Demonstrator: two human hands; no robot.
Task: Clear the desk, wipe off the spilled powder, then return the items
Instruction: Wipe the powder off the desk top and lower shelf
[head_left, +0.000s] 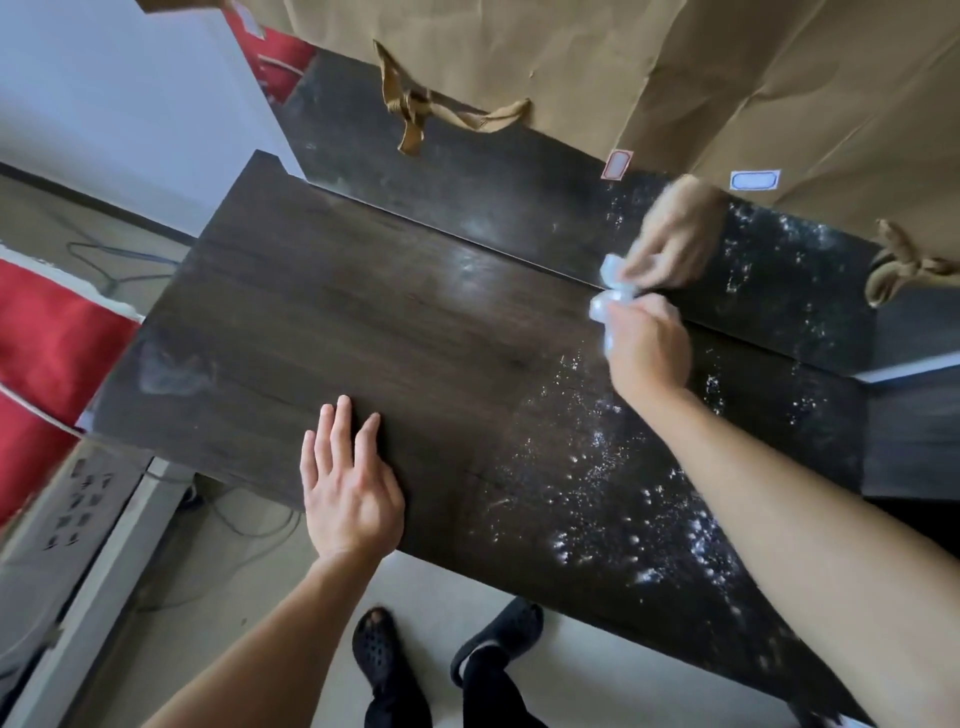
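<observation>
Brown paper bags (675, 67) behind dark desk (322, 312), white powder (613, 499) scattered at right, left hand (350, 483) flat and open on desk, right hand (647, 345) clenched around white tissue (613, 291)

- Left hand (350, 488) lies flat, fingers spread, at the dark desk's (322, 322) near edge.
- Right hand (647, 348) grips a white cloth (610, 296) at the far edge, beside scattered white powder (618, 499).

Dark brown wood-grain desk (322, 322) — white powder (613, 499) speckles, pale bluish-white cloth (613, 291), tan paper bags (571, 62)
</observation>
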